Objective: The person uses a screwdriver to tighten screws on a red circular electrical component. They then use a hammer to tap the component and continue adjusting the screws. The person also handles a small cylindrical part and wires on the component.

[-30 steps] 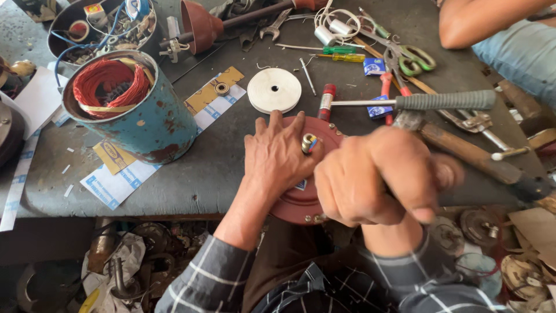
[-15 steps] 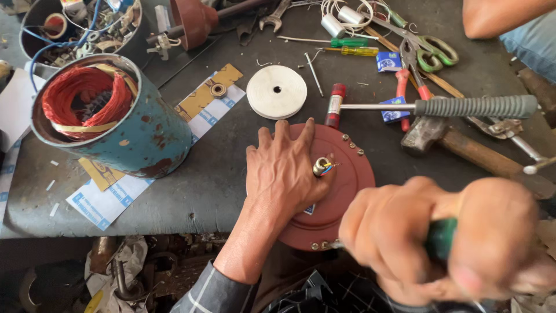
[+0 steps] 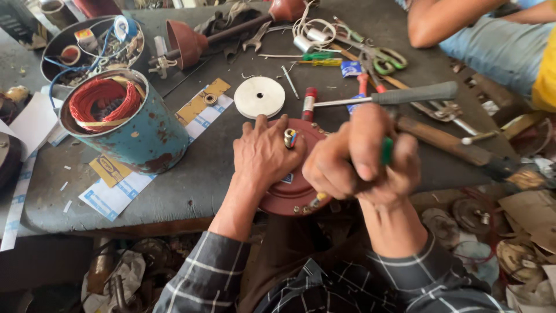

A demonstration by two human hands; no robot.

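From the head camera, the left hand (image 3: 267,152) lies flat and open, fingers spread, pressing down on a round red-brown motor cover (image 3: 295,188) that sits at the near edge of the grey workbench (image 3: 191,185), partly overhanging it. A short metal shaft (image 3: 289,138) sticks up between the left hand's fingers. The right hand (image 3: 362,156) is closed in a fist around a green-handled screwdriver (image 3: 386,150); its tip comes down at the near rim of the cover, just beside a screw hole.

Just beyond the cover lie a white disc (image 3: 259,97) and a hammer (image 3: 399,94) with a grey ribbed grip, its shaft running across above the right hand. To the left stands a rusty blue tin can (image 3: 139,130) holding a coil of red wire (image 3: 103,99), with printed paper strips (image 3: 124,188) lying under and beside it. Farther back are scissors with green handles (image 3: 382,57), a spanner (image 3: 255,37) and a red funnel-shaped part (image 3: 186,35). Another person's bare forearm (image 3: 446,20) rests at the far right corner of the bench.
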